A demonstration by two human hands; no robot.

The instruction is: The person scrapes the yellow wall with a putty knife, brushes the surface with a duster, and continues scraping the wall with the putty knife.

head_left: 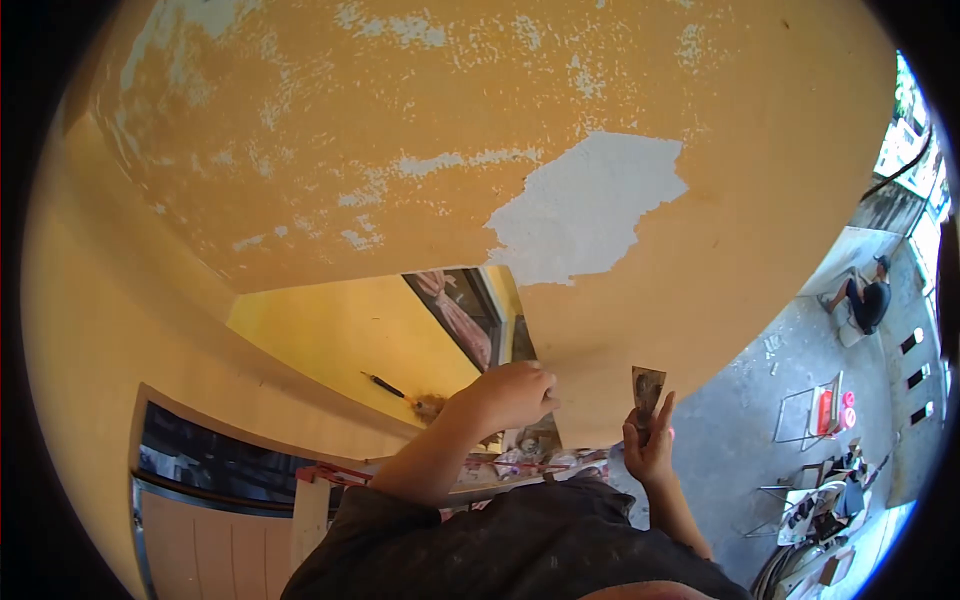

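My right hand (650,450) is raised near the orange wall (400,130) and grips a small flat scraper blade (648,385), which points up just below the wall's lower edge. A large patch of bare white plaster (590,205) shows above it where the paint has come off. My left hand (510,395) is curled into a fist against the wall's lower edge, left of the scraper. Nothing is visible in it. A dark sleeve (400,510) covers my left upper arm.
A black-handled brush (395,390) lies on the yellow surface left of my left hand, next to a framed picture (460,315). At the right, another person (868,298) crouches on the grey concrete floor (730,420). Red items (832,410) and cluttered tools (820,505) lie further down.
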